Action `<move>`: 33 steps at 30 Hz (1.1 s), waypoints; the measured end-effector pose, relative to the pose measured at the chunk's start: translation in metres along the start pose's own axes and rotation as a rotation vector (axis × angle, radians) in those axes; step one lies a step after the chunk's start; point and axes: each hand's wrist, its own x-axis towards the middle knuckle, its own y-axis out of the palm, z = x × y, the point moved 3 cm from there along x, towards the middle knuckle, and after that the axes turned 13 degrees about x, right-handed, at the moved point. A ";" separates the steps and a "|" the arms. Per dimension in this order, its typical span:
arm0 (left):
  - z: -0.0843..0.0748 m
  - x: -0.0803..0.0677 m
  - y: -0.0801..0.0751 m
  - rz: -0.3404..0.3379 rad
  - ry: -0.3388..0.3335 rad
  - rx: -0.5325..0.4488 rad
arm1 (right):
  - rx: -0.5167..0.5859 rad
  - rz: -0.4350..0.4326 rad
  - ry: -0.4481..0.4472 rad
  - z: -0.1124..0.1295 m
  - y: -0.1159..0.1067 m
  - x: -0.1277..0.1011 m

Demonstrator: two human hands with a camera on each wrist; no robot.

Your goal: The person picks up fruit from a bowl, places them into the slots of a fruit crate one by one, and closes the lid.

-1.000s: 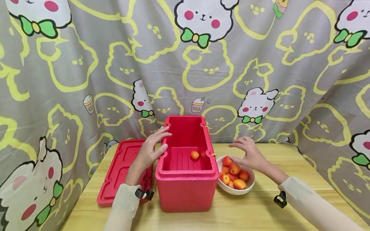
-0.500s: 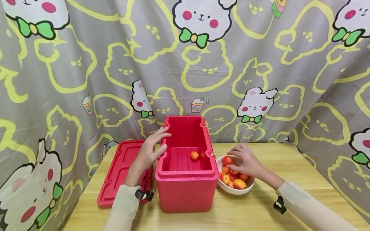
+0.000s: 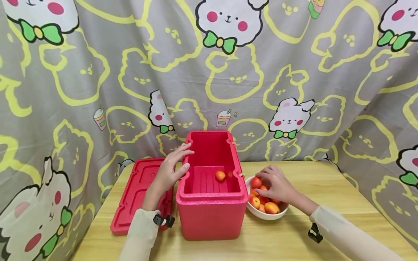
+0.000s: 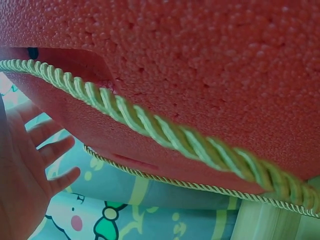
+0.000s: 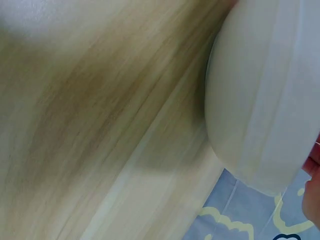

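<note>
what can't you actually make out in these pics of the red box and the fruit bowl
Head view: whether the right hand grips any fruit; the hand itself covers that part of the white bowl.
Head view: the near end of the red box's floor; its front wall hides it.
Left wrist view: part of the left hand; the left edge cuts it off.
Right wrist view: the bowl's inside; its outer wall hides it.

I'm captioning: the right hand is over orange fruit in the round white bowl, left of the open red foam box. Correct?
The bowl stands right of the box, not left, as the head view shows; the right hand is over fruit.
</note>
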 end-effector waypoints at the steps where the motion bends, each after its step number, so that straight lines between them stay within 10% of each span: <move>1: 0.000 0.000 0.000 0.000 -0.001 0.000 | -0.004 0.001 -0.003 0.000 0.001 0.000; 33: -0.002 -0.001 0.000 0.004 -0.016 -0.008 | 0.033 0.101 -0.111 0.011 0.005 0.011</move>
